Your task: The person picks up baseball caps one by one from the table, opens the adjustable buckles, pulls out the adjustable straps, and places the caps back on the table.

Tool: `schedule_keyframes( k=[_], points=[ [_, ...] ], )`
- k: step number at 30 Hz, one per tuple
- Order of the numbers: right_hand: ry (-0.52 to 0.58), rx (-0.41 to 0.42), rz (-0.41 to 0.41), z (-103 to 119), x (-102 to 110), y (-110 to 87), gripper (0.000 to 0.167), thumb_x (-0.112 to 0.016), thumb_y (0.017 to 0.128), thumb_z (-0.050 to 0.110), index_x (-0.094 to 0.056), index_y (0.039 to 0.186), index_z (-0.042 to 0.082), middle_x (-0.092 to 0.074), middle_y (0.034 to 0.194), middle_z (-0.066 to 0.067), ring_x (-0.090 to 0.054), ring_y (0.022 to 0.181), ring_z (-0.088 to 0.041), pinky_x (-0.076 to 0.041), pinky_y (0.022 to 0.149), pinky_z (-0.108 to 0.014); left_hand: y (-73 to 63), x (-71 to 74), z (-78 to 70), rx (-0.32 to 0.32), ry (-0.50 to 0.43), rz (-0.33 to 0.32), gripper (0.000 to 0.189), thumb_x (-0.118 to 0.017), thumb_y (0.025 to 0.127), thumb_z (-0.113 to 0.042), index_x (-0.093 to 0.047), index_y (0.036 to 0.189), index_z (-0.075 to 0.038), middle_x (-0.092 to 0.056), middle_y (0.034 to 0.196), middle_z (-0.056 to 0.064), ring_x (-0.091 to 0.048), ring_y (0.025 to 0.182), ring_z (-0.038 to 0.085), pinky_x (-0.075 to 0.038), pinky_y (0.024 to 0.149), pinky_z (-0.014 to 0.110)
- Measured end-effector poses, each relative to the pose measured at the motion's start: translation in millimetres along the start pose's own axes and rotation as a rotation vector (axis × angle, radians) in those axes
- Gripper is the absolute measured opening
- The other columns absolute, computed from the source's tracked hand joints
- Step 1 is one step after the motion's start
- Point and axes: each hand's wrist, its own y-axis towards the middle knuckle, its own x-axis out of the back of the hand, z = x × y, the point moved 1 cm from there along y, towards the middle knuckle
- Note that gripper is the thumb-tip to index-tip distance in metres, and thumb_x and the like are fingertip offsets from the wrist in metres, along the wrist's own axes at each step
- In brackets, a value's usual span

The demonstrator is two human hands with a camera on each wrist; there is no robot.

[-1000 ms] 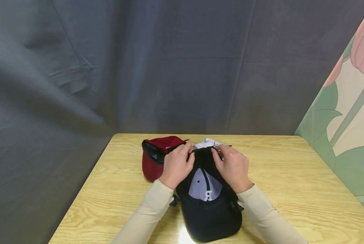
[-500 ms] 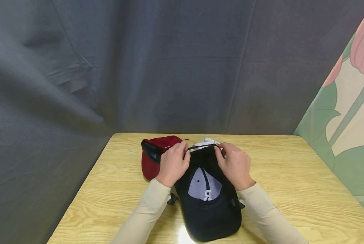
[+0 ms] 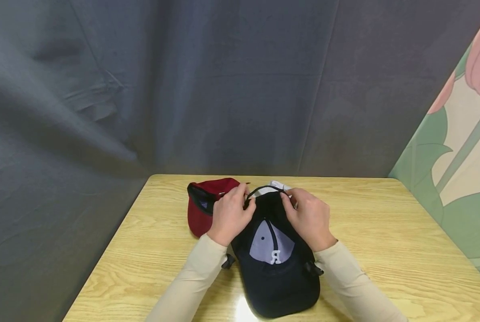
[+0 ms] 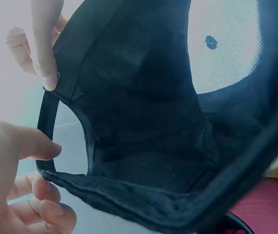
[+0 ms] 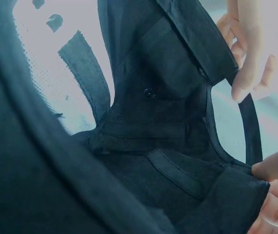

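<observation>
A black baseball cap point(image 3: 278, 290) lies with its hollow inside up and its brim toward me. A mirrored white R point(image 3: 275, 256) shows through its pale front panel. My left hand point(image 3: 230, 214) holds the left side of the cap's back edge, its thumb against the adjustable strap point(image 4: 46, 117) in the left wrist view. On the other side my right hand point(image 3: 308, 219) pinches the back edge where the strap point(image 5: 250, 126) meets it. Between both hands the strap bows up over the rear opening. Some fingertips are hidden behind the fabric.
Left of my left hand sits a dark red cap point(image 3: 200, 214), partly covered by that hand. A white cap-like thing point(image 3: 279, 184) shows behind the black cap. All rest on a wooden table point(image 3: 368, 223) before a dark grey curtain point(image 3: 240, 89).
The strap has come into view between my hands and bowed upward into an arch. My hands shifted slightly apart, then my left hand came back in a little. The cap stays almost in place.
</observation>
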Motion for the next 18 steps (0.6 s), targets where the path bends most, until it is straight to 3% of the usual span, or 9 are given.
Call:
schedule_keyframes(
  k=[10, 18],
  points=[
    [0.000, -0.025, 0.014, -2.3, 1.3, 3.9, 0.013, -0.072, 0.090, 0.021, -0.072, 0.088, 0.009, -0.066, 0.068, -0.005, -0.053, 0.049, -0.017, -0.034, 0.041, -0.029, 5.5, 1.7, 1.0, 0.024, -0.011, -0.013, 0.006, -0.069, 0.093, -0.019, -0.065, 0.094, -0.015, -0.059, 0.072, 0.000, -0.054, 0.057, 0.014, -0.041, 0.047, 0.025],
    [-0.002, -0.044, -0.026, -5.4, 1.5, 5.8, 0.015, -0.073, 0.089, 0.022, -0.073, 0.087, 0.007, -0.068, 0.069, -0.007, -0.053, 0.047, -0.019, -0.032, 0.041, -0.029, 6.5, 2.2, 6.0, 0.036, -0.028, -0.018, 0.006, -0.068, 0.094, -0.019, -0.065, 0.096, -0.014, -0.060, 0.071, -0.001, -0.054, 0.057, 0.013, -0.042, 0.048, 0.023]
  ],
)
